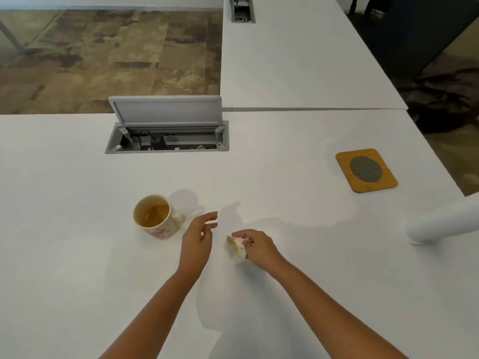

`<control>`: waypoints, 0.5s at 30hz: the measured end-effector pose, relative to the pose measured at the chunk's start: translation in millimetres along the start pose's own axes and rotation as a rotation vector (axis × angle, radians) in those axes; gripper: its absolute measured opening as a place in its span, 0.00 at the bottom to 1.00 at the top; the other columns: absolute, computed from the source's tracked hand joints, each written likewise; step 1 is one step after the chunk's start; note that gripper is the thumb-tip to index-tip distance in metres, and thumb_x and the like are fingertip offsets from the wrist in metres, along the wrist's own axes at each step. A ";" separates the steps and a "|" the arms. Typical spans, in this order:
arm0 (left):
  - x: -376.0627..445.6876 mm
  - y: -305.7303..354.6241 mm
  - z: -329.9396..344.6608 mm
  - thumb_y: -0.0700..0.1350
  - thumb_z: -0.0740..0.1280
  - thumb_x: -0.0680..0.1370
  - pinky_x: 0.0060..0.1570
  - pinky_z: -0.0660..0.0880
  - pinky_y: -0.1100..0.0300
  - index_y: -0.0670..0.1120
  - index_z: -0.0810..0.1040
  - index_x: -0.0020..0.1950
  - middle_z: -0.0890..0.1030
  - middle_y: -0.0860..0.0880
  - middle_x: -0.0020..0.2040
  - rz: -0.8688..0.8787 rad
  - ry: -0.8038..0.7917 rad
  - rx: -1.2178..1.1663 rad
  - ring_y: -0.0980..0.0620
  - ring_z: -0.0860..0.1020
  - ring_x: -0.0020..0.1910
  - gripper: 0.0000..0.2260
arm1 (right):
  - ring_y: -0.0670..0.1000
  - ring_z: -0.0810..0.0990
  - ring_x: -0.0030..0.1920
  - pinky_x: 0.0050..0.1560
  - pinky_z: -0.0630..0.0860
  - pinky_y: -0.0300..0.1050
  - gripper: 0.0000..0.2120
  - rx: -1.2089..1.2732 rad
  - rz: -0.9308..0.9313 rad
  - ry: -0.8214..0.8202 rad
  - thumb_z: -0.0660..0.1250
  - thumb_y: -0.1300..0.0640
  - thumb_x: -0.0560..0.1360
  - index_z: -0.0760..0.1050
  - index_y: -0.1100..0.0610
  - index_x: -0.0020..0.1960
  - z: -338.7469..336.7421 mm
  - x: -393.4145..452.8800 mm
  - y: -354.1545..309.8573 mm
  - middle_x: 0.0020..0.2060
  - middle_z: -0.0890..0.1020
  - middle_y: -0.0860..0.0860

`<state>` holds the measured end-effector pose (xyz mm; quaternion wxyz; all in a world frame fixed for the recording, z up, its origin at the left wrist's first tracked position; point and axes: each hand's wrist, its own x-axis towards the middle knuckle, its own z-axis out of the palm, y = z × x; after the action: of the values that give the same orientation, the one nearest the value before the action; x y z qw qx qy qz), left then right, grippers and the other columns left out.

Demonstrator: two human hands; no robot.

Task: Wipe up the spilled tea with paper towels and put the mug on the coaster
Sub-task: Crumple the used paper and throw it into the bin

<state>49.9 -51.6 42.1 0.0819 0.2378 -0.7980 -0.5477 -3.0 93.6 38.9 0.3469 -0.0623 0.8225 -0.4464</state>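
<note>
Matt white table (77, 255); wooden coaster (344, 174); glossy mug (155, 224)

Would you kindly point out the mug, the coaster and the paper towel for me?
mug (166, 231): head view, on its patterned outer wall.
coaster (366, 169): head view, on its round mesh centre.
paper towel (235, 246): head view, on the tea-stained wad.

Open cable box (167, 136), maybe pwr strip inside.

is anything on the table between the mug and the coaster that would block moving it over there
Nothing visible does. The mug stands left of centre, the coaster far right, with bare white table between them. The left hand, open, is beside the mug's handle; the right hand holding the stained paper towel sits nearer than that line.
</note>
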 end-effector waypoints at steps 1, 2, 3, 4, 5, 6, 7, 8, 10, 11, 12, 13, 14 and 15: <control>1.0 1.8 4.5 0.34 0.54 0.78 0.53 0.75 0.60 0.49 0.74 0.59 0.77 0.51 0.58 -0.067 -0.024 -0.017 0.56 0.78 0.51 0.16 | 0.51 0.77 0.57 0.55 0.78 0.43 0.18 0.095 0.021 -0.023 0.54 0.67 0.77 0.79 0.52 0.55 -10.3 -1.0 1.3 0.58 0.77 0.53; 1.6 3.9 8.0 0.35 0.54 0.79 0.52 0.75 0.58 0.47 0.73 0.61 0.77 0.50 0.59 -0.138 -0.060 -0.045 0.54 0.78 0.51 0.15 | 0.50 0.78 0.55 0.49 0.80 0.41 0.19 0.196 0.039 -0.057 0.54 0.67 0.78 0.79 0.50 0.52 -20.3 -4.0 1.8 0.57 0.77 0.52; 1.5 7.1 11.2 0.37 0.54 0.79 0.51 0.75 0.58 0.46 0.73 0.61 0.77 0.48 0.59 -0.206 -0.114 -0.091 0.51 0.78 0.51 0.14 | 0.49 0.79 0.52 0.45 0.80 0.38 0.19 0.292 0.053 -0.091 0.54 0.67 0.78 0.79 0.49 0.50 -29.6 -7.5 1.3 0.55 0.78 0.52; 0.5 11.2 14.3 0.39 0.55 0.80 0.50 0.76 0.57 0.45 0.74 0.60 0.78 0.47 0.58 -0.264 -0.185 -0.140 0.50 0.79 0.51 0.13 | 0.49 0.80 0.51 0.43 0.79 0.37 0.18 0.376 0.059 -0.116 0.55 0.67 0.78 0.79 0.49 0.49 -38.7 -12.1 0.0 0.54 0.79 0.53; -0.9 15.9 17.6 0.41 0.55 0.80 0.48 0.77 0.57 0.46 0.74 0.59 0.79 0.46 0.57 -0.307 -0.262 -0.175 0.50 0.80 0.51 0.12 | 0.49 0.82 0.50 0.43 0.79 0.37 0.17 0.454 0.053 -0.134 0.56 0.67 0.78 0.79 0.49 0.49 -46.6 -16.7 -0.6 0.53 0.81 0.53; -2.4 20.9 20.9 0.42 0.56 0.80 0.47 0.78 0.58 0.46 0.76 0.58 0.80 0.45 0.56 -0.336 -0.334 -0.192 0.50 0.81 0.50 0.11 | 0.48 0.82 0.49 0.44 0.79 0.38 0.15 0.514 0.042 -0.149 0.57 0.66 0.78 0.79 0.50 0.50 -52.7 -21.4 -0.8 0.52 0.82 0.53; -4.0 26.0 24.3 0.43 0.56 0.80 0.46 0.79 0.59 0.47 0.76 0.56 0.81 0.45 0.54 -0.354 -0.393 -0.205 0.50 0.81 0.48 0.11 | 0.48 0.83 0.49 0.45 0.79 0.38 0.14 0.565 0.031 -0.158 0.58 0.65 0.78 0.79 0.51 0.52 -58.3 -25.1 -0.3 0.50 0.83 0.52; -5.3 31.1 28.0 0.43 0.56 0.80 0.45 0.79 0.58 0.47 0.77 0.55 0.82 0.45 0.52 -0.364 -0.435 -0.220 0.50 0.82 0.47 0.11 | 0.48 0.83 0.49 0.46 0.80 0.39 0.13 0.595 0.028 -0.156 0.59 0.65 0.78 0.79 0.52 0.52 -63.8 -28.7 0.1 0.50 0.83 0.52; -6.1 41.2 35.9 0.42 0.56 0.80 0.44 0.80 0.57 0.45 0.78 0.53 0.82 0.44 0.48 -0.376 -0.471 -0.248 0.49 0.82 0.44 0.11 | 0.49 0.83 0.49 0.45 0.80 0.40 0.13 0.591 0.018 -0.119 0.59 0.65 0.78 0.79 0.53 0.52 -73.7 -33.6 2.2 0.50 0.83 0.52; -6.3 45.6 39.8 0.41 0.55 0.80 0.44 0.80 0.57 0.44 0.78 0.53 0.83 0.45 0.47 -0.379 -0.475 -0.261 0.50 0.83 0.42 0.11 | 0.49 0.84 0.48 0.44 0.80 0.40 0.13 0.555 0.017 -0.082 0.58 0.65 0.78 0.79 0.52 0.52 -77.9 -35.8 4.0 0.50 0.83 0.52; -6.7 49.2 44.0 0.40 0.55 0.80 0.44 0.81 0.57 0.43 0.78 0.52 0.83 0.45 0.46 -0.379 -0.476 -0.269 0.50 0.83 0.41 0.11 | 0.49 0.84 0.46 0.41 0.80 0.40 0.13 0.495 0.025 -0.031 0.58 0.64 0.78 0.79 0.51 0.51 -81.7 -37.6 5.6 0.48 0.83 0.51; -7.4 52.3 48.4 0.40 0.56 0.80 0.43 0.81 0.57 0.43 0.78 0.51 0.83 0.45 0.45 -0.374 -0.476 -0.270 0.50 0.83 0.40 0.11 | 0.49 0.84 0.43 0.38 0.81 0.40 0.13 0.428 0.036 0.030 0.58 0.63 0.78 0.80 0.51 0.51 -85.6 -39.9 6.7 0.46 0.84 0.50; -8.7 55.1 52.8 0.39 0.57 0.80 0.43 0.81 0.58 0.44 0.78 0.50 0.83 0.45 0.45 -0.362 -0.473 -0.262 0.51 0.83 0.40 0.10 | 0.49 0.85 0.39 0.35 0.81 0.41 0.12 0.375 0.048 0.088 0.59 0.62 0.78 0.80 0.51 0.51 -89.1 -42.3 8.2 0.44 0.84 0.50; -10.3 57.2 57.4 0.39 0.58 0.79 0.42 0.81 0.59 0.44 0.78 0.50 0.83 0.46 0.44 -0.343 -0.467 -0.243 0.52 0.83 0.39 0.09 | 0.49 0.85 0.36 0.34 0.81 0.41 0.12 0.346 0.055 0.134 0.60 0.62 0.77 0.80 0.52 0.52 -91.9 -44.8 10.2 0.42 0.84 0.50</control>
<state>19.9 17.6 73.5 -0.1694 0.2252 -0.6721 -0.6848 -24.8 181.6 87.2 0.3088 0.0506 0.7560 -0.5749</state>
